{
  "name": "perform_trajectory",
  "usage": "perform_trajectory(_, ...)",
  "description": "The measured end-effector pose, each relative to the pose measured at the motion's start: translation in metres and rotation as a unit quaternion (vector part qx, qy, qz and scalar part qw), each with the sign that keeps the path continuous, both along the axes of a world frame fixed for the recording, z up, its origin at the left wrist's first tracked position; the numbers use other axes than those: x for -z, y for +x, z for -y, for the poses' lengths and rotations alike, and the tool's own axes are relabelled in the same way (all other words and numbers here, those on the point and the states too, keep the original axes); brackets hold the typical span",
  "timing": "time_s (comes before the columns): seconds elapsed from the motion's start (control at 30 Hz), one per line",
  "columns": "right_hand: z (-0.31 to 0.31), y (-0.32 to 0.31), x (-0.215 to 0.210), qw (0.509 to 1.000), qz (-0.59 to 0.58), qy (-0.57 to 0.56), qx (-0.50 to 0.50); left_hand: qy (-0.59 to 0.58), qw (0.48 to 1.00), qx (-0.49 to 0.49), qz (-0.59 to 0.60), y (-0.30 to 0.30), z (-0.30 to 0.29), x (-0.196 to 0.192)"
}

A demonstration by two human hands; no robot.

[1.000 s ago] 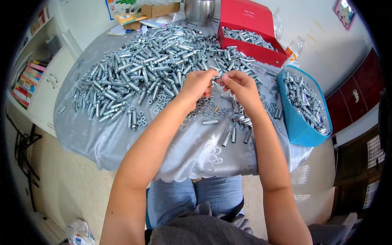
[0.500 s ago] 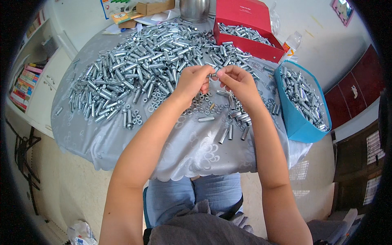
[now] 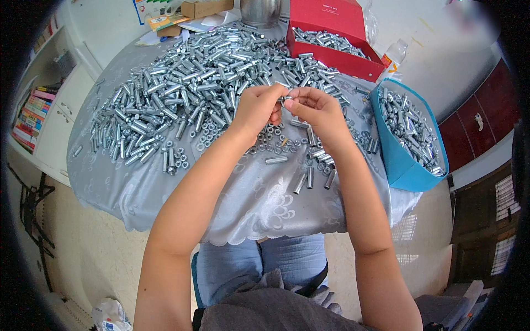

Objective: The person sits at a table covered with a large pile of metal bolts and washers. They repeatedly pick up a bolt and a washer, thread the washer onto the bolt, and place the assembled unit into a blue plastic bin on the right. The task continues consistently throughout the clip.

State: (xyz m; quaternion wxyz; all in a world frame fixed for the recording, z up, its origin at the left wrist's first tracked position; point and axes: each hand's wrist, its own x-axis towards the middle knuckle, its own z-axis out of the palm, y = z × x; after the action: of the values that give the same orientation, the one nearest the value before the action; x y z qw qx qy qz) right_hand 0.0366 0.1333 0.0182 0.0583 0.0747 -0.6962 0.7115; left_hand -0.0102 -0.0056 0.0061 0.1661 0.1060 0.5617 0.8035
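Note:
My left hand and my right hand meet over the table, fingertips together. Between them is a small silvery metal fastener; the fingers cover most of it, so its full shape stays hidden. Both hands are closed on it, the right one pinching with thumb and forefinger. Beyond the hands spreads a big heap of metal sleeve anchor bolts. Loose hex nuts lie below and left of my hands, and a row of washers and nuts lies under them. Several metal sleeves rest near my right forearm.
A blue fabric bin full of bolts stands at the table's right edge. Behind it are a red box with more bolts and a plastic bottle. A metal pot and a cardboard box stand at the back. Grey cloth covers the table.
My right hand has shifted slightly left, closer against the left hand, and its fingers have turned around the fastener. The loose parts on the table look unmoved.

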Motion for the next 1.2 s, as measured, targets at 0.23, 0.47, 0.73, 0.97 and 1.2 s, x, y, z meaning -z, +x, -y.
perform_trajectory(0.23, -0.01, -0.001, -0.002, 0.998, -0.013, 0.062, -0.032, -0.073, 0.995, 0.041, -0.059, -0.001, 0.004, -0.004)
perform_trajectory(0.47, -0.037, 0.016, -0.009, 0.953, -0.043, 0.293, -0.066, -0.107, 0.993, 0.032, -0.049, 0.008, -0.005, -0.002)
perform_trajectory(0.73, -0.035, 0.02, -0.014, 0.836, 0.109, 0.537, -0.041, -0.03, 0.998, -0.044, 0.03, -0.001, 0.002, -0.003)
perform_trajectory(0.97, -0.033, 0.018, -0.007, 0.84, 0.052, 0.539, -0.042, -0.049, 0.998, -0.027, 0.033, -0.001, 0.001, 0.0)
perform_trajectory(1.2, -0.034, 0.015, -0.01, 0.915, -0.013, 0.403, 0.003, -0.048, 0.998, -0.02, 0.037, 0.0, 0.002, -0.003)
